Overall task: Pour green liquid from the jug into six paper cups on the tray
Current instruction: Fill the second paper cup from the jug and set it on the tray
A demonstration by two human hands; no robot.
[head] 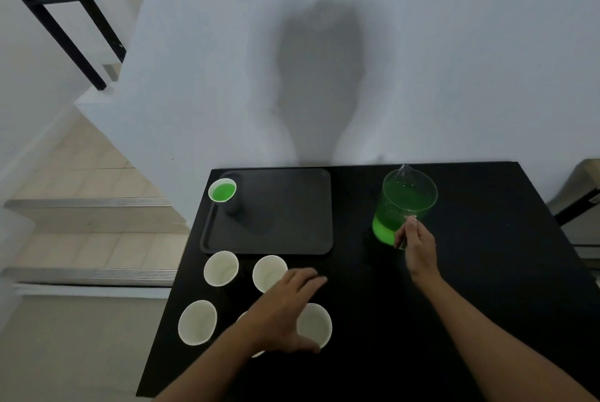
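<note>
A tiled staircase drops away at far left, under a black railing. The black desk fills the lower right.

Taking the desk as a clock face with 12 at the wall, the dark tray lies at about 11 o'clock. One filled paper cup stands in the tray's 10 o'clock corner, holding green liquid.

Five empty cups stand off the tray, on the desk at about 8 o'clock. The near-left cup is closest to the desk's left edge. The far-left cup and the far-middle cup sit just beside the tray's near rim. The covered cup shows only as slivers behind the left wrist.

The left hand is spread over this group. Its fingers lie fairly straight and point toward 1 o'clock. Its thumb lies by the near rim of the near-right cup; whether it touches that cup is unclear.

At about 1 o'clock the clear jug stands upright on the desk, well apart from the tray, spout toward the wall. It is partly full of green liquid. The right hand is at the jug's 5 o'clock side, its fingers curled, seemingly around the clear handle.
</note>
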